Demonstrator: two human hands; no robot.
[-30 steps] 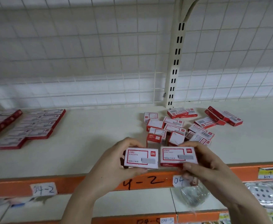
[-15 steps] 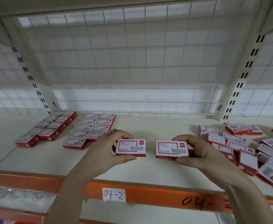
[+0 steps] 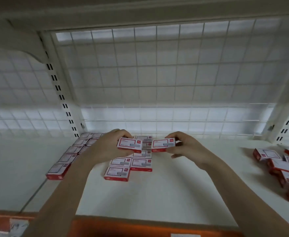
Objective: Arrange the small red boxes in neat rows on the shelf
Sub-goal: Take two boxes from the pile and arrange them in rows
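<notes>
Boxes, small and red with white labelled tops, sit in three groups on the shelf (image 3: 166,194), and we hold two more above it. Nearest us runs the orange edge (image 3: 140,228) of the shelf, with a white tag (image 3: 18,225) at its left, writing too blurred to read. Our forearms reach in over the pale surface. Beyond the edge, the middle rows (image 3: 131,165) lie flat in two columns, boxes touching side to side, the front left one standing a little forward of its neighbour. Left rows (image 3: 68,156) run away toward the upright, also flat and touching. A loose pile (image 3: 284,166) lies at the right, tilted and overlapping, well apart from the rows. Our left hand (image 3: 106,147) grips the left box (image 3: 129,145), thumb under its near edge and fingers curled over the far edge. Our right hand (image 3: 186,146) pinches the right box (image 3: 163,144) the same way by its right end. Both boxes are held label up, level, near each other but apart, over the far end of the middle rows. We cannot tell whether either touches the boxes below. Behind stands the wire grid (image 3: 157,82), with a slotted upright (image 3: 61,98) to the left.
</notes>
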